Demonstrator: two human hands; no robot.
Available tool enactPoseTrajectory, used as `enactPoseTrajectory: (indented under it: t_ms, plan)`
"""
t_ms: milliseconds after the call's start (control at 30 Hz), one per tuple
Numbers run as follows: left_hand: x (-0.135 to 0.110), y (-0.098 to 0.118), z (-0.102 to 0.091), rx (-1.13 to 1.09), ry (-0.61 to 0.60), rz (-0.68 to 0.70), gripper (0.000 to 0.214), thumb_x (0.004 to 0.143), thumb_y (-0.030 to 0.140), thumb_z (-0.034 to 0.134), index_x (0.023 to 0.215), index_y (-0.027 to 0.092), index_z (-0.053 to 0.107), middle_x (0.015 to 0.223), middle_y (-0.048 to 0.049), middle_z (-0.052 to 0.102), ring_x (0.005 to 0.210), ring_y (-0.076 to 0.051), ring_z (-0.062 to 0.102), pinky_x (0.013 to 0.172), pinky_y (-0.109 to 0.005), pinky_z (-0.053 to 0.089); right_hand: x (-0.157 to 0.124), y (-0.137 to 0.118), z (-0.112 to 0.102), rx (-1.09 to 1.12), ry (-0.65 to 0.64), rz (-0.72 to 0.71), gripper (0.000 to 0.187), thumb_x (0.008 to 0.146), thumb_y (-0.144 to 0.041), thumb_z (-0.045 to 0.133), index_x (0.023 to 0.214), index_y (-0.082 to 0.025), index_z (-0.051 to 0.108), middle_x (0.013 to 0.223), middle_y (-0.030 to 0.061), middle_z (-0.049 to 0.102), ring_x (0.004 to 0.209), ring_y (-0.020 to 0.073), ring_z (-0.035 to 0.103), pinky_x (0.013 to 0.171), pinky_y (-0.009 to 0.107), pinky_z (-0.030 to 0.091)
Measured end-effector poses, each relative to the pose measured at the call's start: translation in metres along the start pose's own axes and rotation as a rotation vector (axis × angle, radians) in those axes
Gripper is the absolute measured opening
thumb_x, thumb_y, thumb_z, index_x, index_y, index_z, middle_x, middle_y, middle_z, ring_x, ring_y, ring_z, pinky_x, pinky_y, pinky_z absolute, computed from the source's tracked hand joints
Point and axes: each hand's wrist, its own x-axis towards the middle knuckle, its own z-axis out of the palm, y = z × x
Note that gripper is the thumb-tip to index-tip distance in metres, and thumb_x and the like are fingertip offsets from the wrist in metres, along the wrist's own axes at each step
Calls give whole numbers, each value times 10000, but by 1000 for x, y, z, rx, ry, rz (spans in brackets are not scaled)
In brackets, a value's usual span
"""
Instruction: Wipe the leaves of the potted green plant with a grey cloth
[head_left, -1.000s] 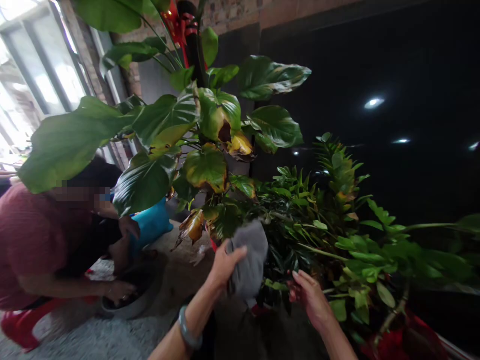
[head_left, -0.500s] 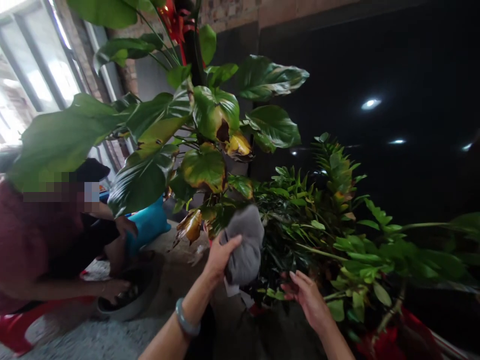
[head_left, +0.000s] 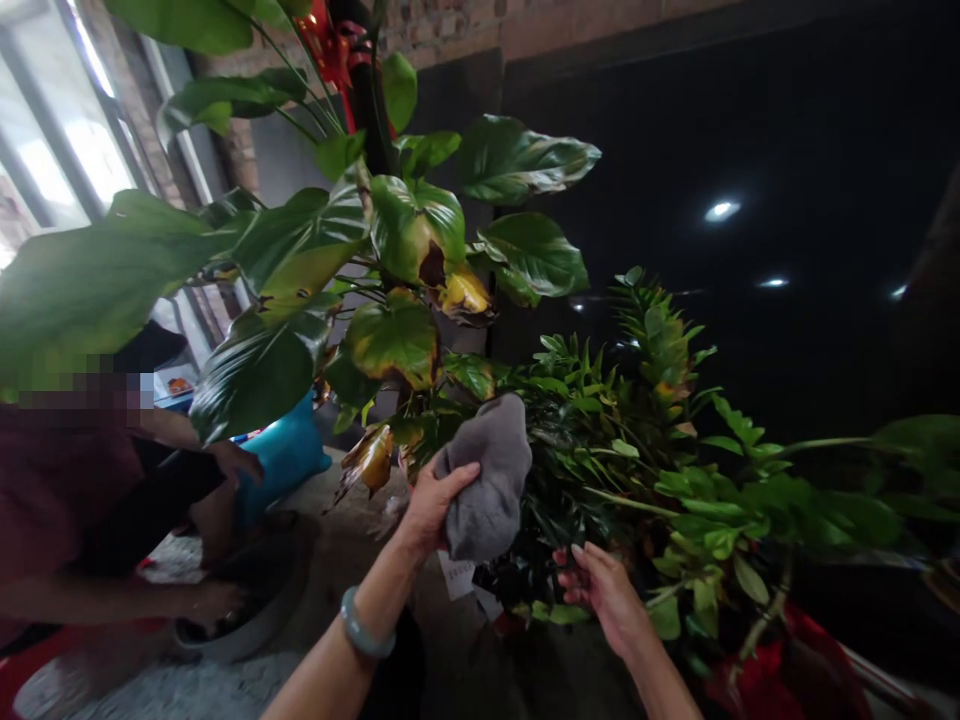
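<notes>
My left hand (head_left: 429, 508) grips a bunched grey cloth (head_left: 491, 475), with the thumb pressed on its near side. On that wrist is a pale bracelet (head_left: 364, 625). To the right, my right hand (head_left: 600, 590) holds nothing that I can see, its fingers loosely bent and apart. It is close to the dark lower leaves of a bushy green plant (head_left: 622, 445). Behind the cloth rises a tall plant with broad leaves (head_left: 401, 340), some of them yellowed and browned. A white paper tag (head_left: 455, 575) shows just below the cloth.
At left a person (head_left: 64, 510) sits on a red stool (head_left: 30, 670), one hand in a grey basin (head_left: 247, 635). A turquoise object (head_left: 281, 465) lies behind. Red wrapping (head_left: 787, 670) is at lower right, and a dark glossy panel (head_left: 750, 120) stands behind the plants.
The view has shifted slightly, so the plants sit further left. The grey cloth has turned and shows more of its face in my left hand. My right hand stays near the lower leaves.
</notes>
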Motion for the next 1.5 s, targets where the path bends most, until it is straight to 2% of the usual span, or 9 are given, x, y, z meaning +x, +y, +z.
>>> enactPoseTrajectory:
  t_ms: [133, 233, 500, 767, 900, 1033, 1167, 1300, 1500]
  plan:
    - [-17, -45, -12, 248, -266, -215, 411, 349, 310, 835, 685, 151, 659, 608, 30, 649, 584, -134, 559, 571, -232, 445, 6, 3, -7, 3, 66, 3, 443, 327, -435, 841, 603, -202, 584, 535, -9, 647, 454, 155, 561, 400, 261, 420]
    - [-33, -40, -25, 266, -460, -296, 418, 358, 304, 837, 708, 143, 674, 602, 39, 627, 574, -123, 542, 542, -210, 414, 8, 3, -13, -7, 49, 4, 425, 349, -429, 835, 578, -202, 559, 464, -40, 586, 434, 133, 532, 401, 245, 414]
    - [6, 6, 27, 138, -215, 144, 428, 536, 308, 773, 920, 166, 650, 854, -30, 682, 764, -179, 608, 705, -260, 479, 3, 3, -10, -26, -25, -4, 396, 439, -446, 811, 626, -181, 584, 684, 63, 705, 481, 137, 580, 428, 253, 437]
    - [-12, -23, -7, 506, -584, -217, 299, 439, 247, 773, 692, 151, 647, 574, 61, 576, 567, -120, 505, 525, -207, 391, -4, 2, -20, -41, -106, 33, 403, 411, -433, 818, 542, -195, 520, 440, -32, 558, 393, 131, 523, 403, 249, 402]
    - [-5, 14, 15, 270, -409, -33, 395, 492, 291, 774, 846, 156, 662, 736, 5, 665, 656, -151, 582, 612, -232, 453, -12, -4, -21, -91, -177, 46, 414, 451, -476, 802, 603, -174, 562, 646, 56, 679, 484, 140, 586, 456, 255, 423]
    - [13, 3, 45, 254, -293, 173, 373, 537, 288, 747, 875, 163, 652, 811, -5, 681, 738, -164, 598, 698, -252, 468, -15, -5, -17, -178, -226, 50, 396, 492, -497, 762, 601, -180, 552, 659, 42, 674, 495, 126, 583, 463, 246, 423]
    - [8, -29, 34, 587, -441, 27, 222, 450, 208, 746, 631, 159, 627, 555, 68, 581, 568, -120, 507, 537, -208, 400, -13, -1, -20, -248, -233, 77, 361, 479, -461, 747, 543, -179, 531, 563, 15, 635, 427, 118, 550, 397, 228, 385]
    - [-4, -13, 24, 506, -551, -125, 274, 450, 241, 766, 687, 160, 654, 568, 66, 602, 545, -122, 525, 525, -215, 416, -11, 1, -24, -277, -223, 94, 348, 476, -456, 734, 532, -166, 550, 530, 12, 614, 401, 112, 532, 353, 207, 347]
    - [12, 11, 66, 262, -372, 169, 360, 519, 274, 761, 840, 157, 650, 765, -6, 677, 695, -163, 601, 664, -251, 478, -11, -1, -22, -308, -216, 59, 350, 496, -465, 723, 554, -163, 556, 632, 35, 657, 442, 97, 553, 358, 183, 352]
